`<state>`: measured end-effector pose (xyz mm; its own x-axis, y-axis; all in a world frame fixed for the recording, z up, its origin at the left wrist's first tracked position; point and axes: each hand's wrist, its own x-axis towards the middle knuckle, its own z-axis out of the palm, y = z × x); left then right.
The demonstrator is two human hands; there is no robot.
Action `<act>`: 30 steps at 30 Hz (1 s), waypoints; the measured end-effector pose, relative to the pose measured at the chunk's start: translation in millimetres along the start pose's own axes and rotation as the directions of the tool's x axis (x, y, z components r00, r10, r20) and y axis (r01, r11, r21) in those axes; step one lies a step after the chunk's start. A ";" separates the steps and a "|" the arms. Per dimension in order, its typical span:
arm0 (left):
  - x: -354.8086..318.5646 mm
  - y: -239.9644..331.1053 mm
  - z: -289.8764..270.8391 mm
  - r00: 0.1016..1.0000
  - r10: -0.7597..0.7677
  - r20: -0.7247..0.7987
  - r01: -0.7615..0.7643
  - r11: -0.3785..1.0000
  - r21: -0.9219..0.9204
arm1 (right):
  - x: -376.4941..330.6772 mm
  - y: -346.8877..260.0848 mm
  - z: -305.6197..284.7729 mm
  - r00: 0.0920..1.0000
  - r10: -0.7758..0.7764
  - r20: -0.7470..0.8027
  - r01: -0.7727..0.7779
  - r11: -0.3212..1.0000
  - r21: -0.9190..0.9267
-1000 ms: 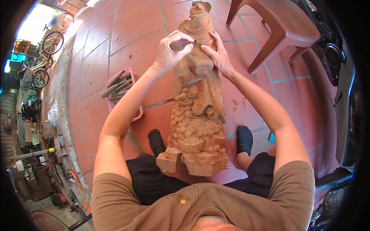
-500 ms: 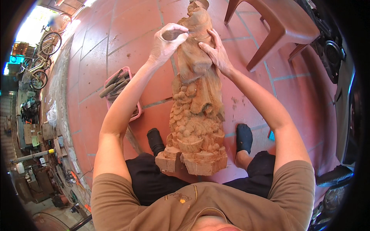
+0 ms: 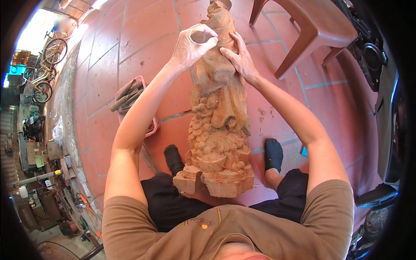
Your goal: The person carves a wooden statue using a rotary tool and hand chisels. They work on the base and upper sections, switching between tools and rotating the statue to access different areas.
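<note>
A carved wooden statue point(image 3: 219, 125) lies lengthwise on the tiled floor in front of me, its blocky base near my legs and its top at the far edge. My left hand point(image 3: 193, 48) is closed at the statue's upper left side, thumb and forefinger pinched together in a ring. Inside that ring shows a dark brown piece point(image 3: 200, 37); its kind cannot be made out. On the right side of the statue's upper part rests my right hand point(image 3: 239, 58), its fingers stretched out and thumb apart, flat against the wood.
Left of the statue stands a pink basket point(image 3: 152, 128) with several dark long-handled tools point(image 3: 129, 96). A brown plastic chair point(image 3: 312, 26) is at the far right. Bicycles point(image 3: 48, 65) and clutter line the left side. My socked feet point(image 3: 273, 155) flank the base.
My left hand has moved slightly to the right and up along the statue, still pinching the brown piece. My right hand stays on the wood, shifted slightly left with the whole view.
</note>
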<state>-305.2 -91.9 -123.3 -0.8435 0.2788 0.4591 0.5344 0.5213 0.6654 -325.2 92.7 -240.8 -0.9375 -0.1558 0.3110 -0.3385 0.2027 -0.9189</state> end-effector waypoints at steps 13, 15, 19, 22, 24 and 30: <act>28.8 4.1 -27.5 0.935 -0.210 0.287 0.274 0.939 -0.208 | -1.3 -1.7 -2.6 1.000 0.028 0.003 -0.028 0.999 0.021; 37.7 4.4 -29.7 0.912 -0.310 0.267 0.370 0.904 -0.214 | -1.1 -3.4 -1.1 1.000 0.029 0.008 -0.029 0.999 0.027; 28.0 -17.3 -7.3 0.978 -0.182 0.104 0.202 0.952 -0.230 | -1.0 -8.5 2.0 0.999 0.025 0.021 -0.026 0.998 0.048; 32.6 -3.5 -20.7 0.943 -0.210 0.258 0.260 0.949 -0.179 | -1.2 -0.5 -2.6 1.000 0.012 0.008 -0.012 1.000 0.016; 39.4 -4.4 -33.6 0.907 -0.277 0.318 0.346 0.919 -0.188 | 0.3 1.3 -1.9 1.000 -0.009 0.008 0.009 1.000 0.012; 23.7 -29.8 -26.8 0.962 -0.259 0.085 0.273 0.910 -0.311 | -0.6 -7.7 -0.7 0.999 0.040 0.022 -0.041 0.997 0.063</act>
<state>-339.7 -122.5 -116.5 -0.9546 0.2017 0.2191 0.2731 0.3000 0.9140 -322.1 91.9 -233.7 -0.9482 -0.1685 0.2691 -0.2942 0.1477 -0.9443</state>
